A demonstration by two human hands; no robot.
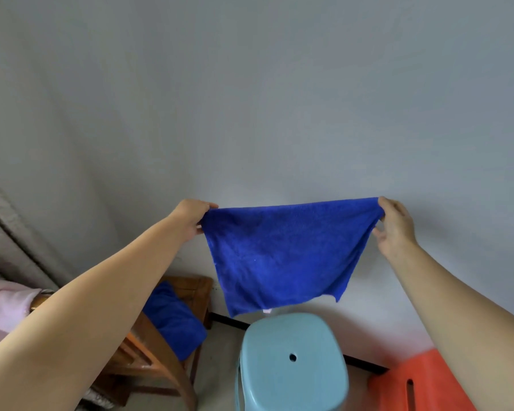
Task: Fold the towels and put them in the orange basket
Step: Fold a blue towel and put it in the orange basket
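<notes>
A blue towel hangs spread out in the air in front of the wall, held by its two top corners. My left hand pinches the left corner and my right hand pinches the right corner, both arms stretched forward. The towel's lower edge dangles just above a light blue stool. A second blue towel lies on a wooden chair at the lower left. Part of the orange basket shows at the bottom right, partly behind my right forearm.
The light blue plastic stool stands below the towel, between the wooden chair and the basket. A pink cloth lies at the far left beside a grey curtain. A plain grey wall fills the background.
</notes>
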